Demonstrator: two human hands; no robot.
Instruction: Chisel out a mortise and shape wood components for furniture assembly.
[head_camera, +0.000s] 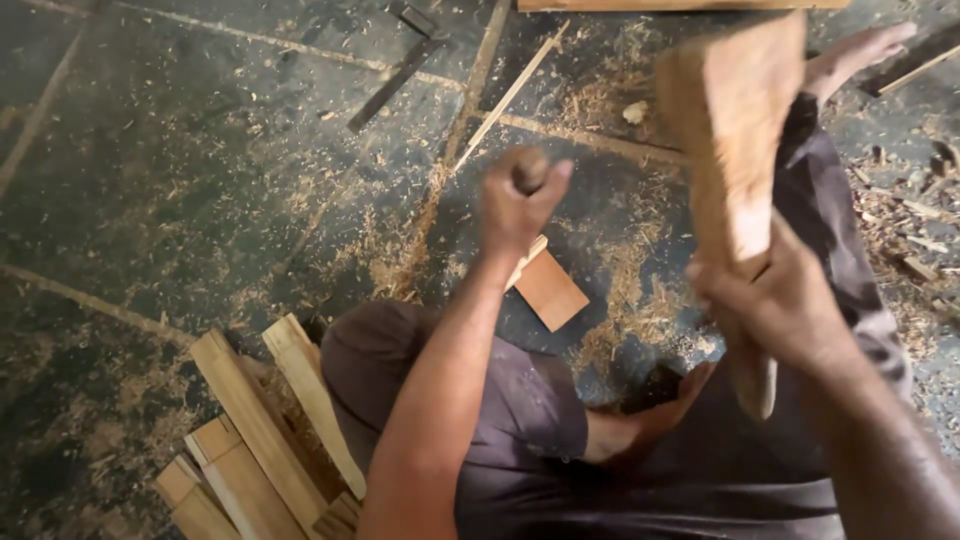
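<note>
Both hands were raised over the sawdust-strewn floor (200, 180), well apart from each other. The left hand (520, 205) was balled into a fist around a rounded wooden handle (530, 168) — only the butt end showed above the knuckles, and what lay below the fist could not be told. Its forearm ran straight up from the lower edge of the view, elbow low, wrist slightly bent. The right hand (785, 300) was clamped on the grip of a wooden mallet (735, 150), whose broad, blurred head stood upright above the hand while the handle's end stuck out below the palm. That arm came in from the lower right corner, lifted higher than the left.

Under the left fist a flat wooden block (550, 290) lay on the floor just beside the person's knee. Several wooden slats (260, 430) were stacked at the lower left — touching one another — and a thin wooden strip (510, 95) lay farther off.
</note>
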